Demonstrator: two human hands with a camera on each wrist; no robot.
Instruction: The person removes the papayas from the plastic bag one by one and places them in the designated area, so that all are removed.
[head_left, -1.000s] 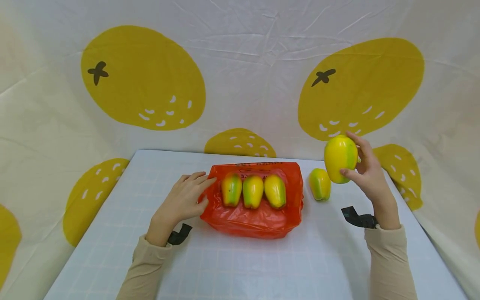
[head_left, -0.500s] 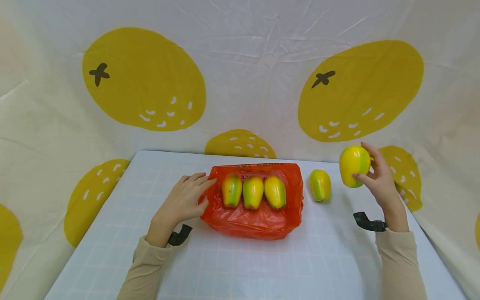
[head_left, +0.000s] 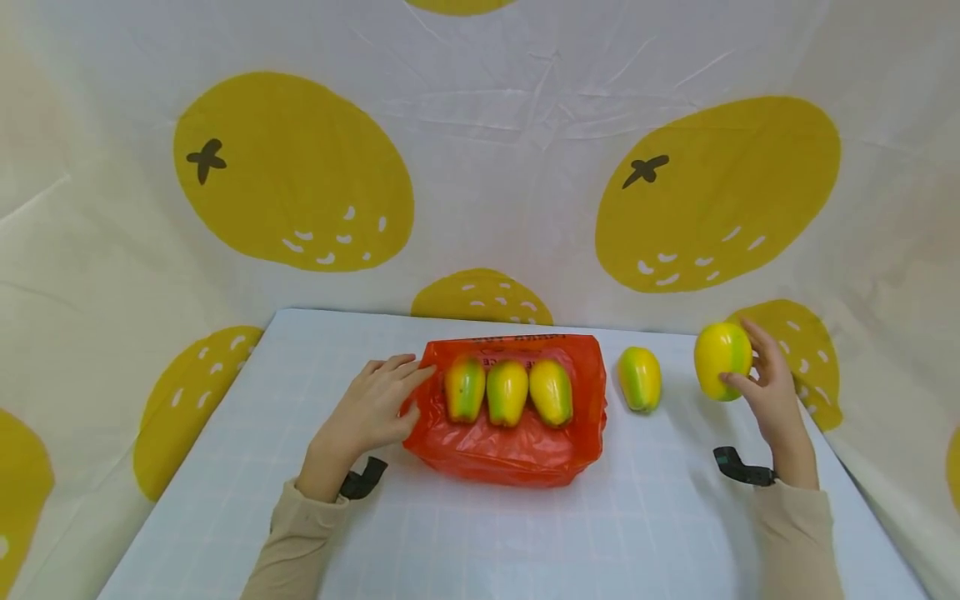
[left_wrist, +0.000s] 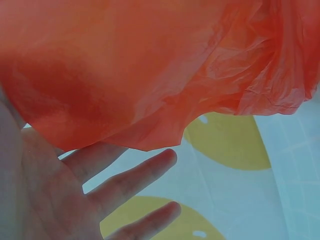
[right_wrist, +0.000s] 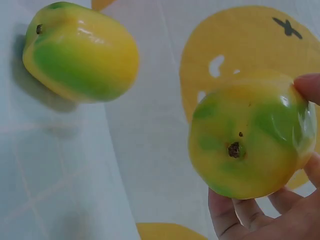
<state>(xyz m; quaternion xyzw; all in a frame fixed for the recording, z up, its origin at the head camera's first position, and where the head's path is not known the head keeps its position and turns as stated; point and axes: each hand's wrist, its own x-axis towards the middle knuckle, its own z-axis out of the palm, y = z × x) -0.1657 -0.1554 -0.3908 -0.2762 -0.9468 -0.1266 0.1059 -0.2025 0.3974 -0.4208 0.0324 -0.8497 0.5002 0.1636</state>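
Observation:
My right hand [head_left: 772, 387] grips a yellow-green mango [head_left: 722, 361] with thumb and fingers, above the right part of the table. In the right wrist view the held mango [right_wrist: 245, 142] turns its brown stem end to the camera. A second mango [head_left: 640, 380] lies on the table, between the red plastic bag [head_left: 510, 454] and that hand. Three more mangoes [head_left: 507, 393] lie side by side in the open bag. At the bag's left edge is my left hand [head_left: 375, 404]; in the left wrist view its fingers [left_wrist: 132, 180] are spread and fairly straight, partly hidden by the bag film.
A pale checked cloth covers the table [head_left: 480, 542]. A white curtain [head_left: 495, 192] with large yellow fruit prints hangs behind and around it. Each wrist wears a black strap mount [head_left: 742, 468].
My right hand has carried its mango to the right and lowered it towards the table. The left hand stays at the bag. The head view has tilted slightly upward.

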